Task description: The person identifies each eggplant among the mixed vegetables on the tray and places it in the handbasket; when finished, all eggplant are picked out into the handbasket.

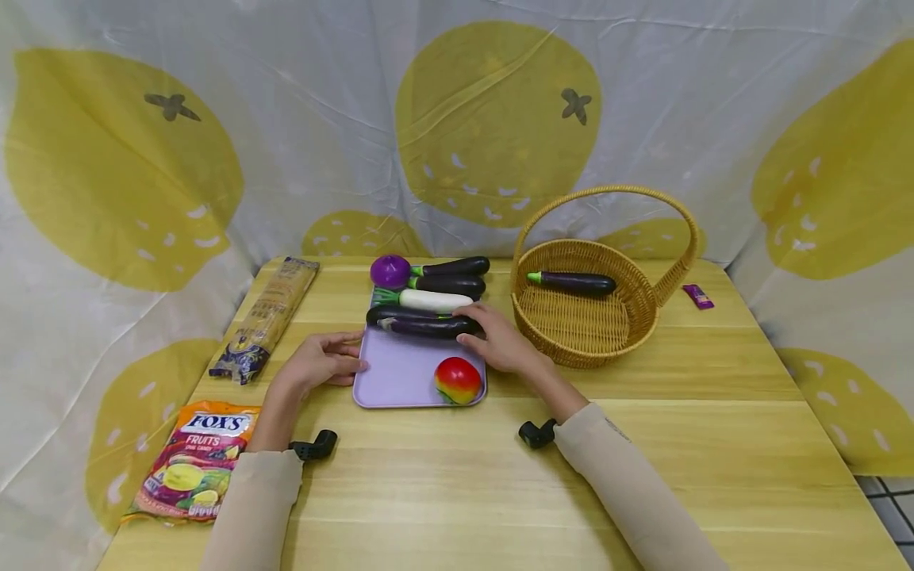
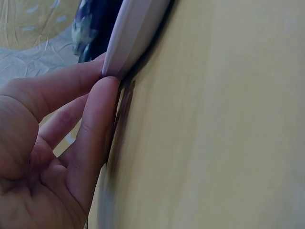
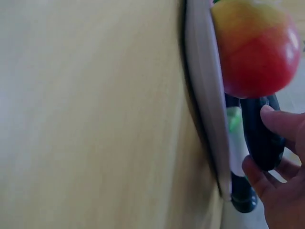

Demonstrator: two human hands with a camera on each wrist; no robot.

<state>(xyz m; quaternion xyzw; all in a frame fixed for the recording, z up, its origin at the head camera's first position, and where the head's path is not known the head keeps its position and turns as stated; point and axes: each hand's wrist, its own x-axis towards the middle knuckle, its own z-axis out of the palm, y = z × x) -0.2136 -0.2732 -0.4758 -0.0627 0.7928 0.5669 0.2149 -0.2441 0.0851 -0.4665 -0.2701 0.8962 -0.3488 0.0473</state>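
Observation:
A lilac tray (image 1: 400, 379) lies on the table, and my left hand (image 1: 324, 363) pinches its left rim; the left wrist view shows thumb and finger at the tray edge (image 2: 125, 40). My right hand (image 1: 497, 337) grips the right end of a dark eggplant (image 1: 421, 327), with its thumb over the rounded end of the eggplant (image 3: 262, 138) in the right wrist view. Another eggplant (image 1: 403, 312) lies right behind it. Farther back are a white radish (image 1: 435, 300), two more eggplants (image 1: 460, 266) and a purple round vegetable (image 1: 389, 272). A red-yellow mango (image 1: 458, 379) sits at the tray's front right.
A wicker basket (image 1: 524, 321) with a tall handle stands right of the tray, holding one eggplant (image 1: 574, 283). Beyond it lies a small purple packet (image 1: 697, 296). On the left are a pasta packet (image 1: 267, 317) and a Fox's candy bag (image 1: 196, 464). A lemon-print curtain (image 1: 321, 119) hangs behind.

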